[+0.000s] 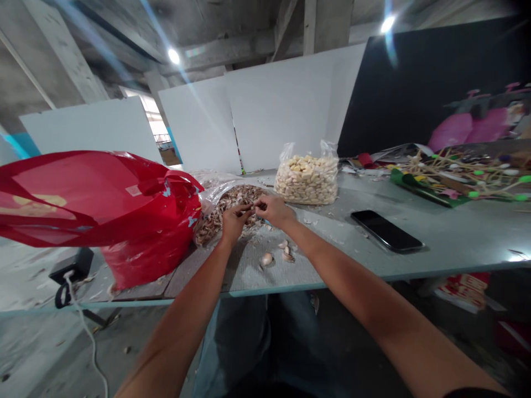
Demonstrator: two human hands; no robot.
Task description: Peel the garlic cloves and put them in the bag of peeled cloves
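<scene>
My left hand (235,218) and my right hand (271,210) meet fingertip to fingertip above a heap of dry brown garlic skins (211,224). Both are closed in a pinch on something small, apparently a garlic clove, mostly hidden by the fingers. The skins lie in and around a clear plastic bag (215,185). Closer to the table's front edge, a few unpeeled garlic cloves (266,258) lie loose, below my right wrist. Just beyond my right hand stands a clear bag of peeled garlic cloves (307,179), filled with pale cloves.
A large red plastic bag (145,243) stands at the left, beside a black power adapter (72,265) with a white cable. On the right lies a black phone (386,230). Behind it are craft scraps with green and white tips (473,174). White panels (290,110) stand behind the table.
</scene>
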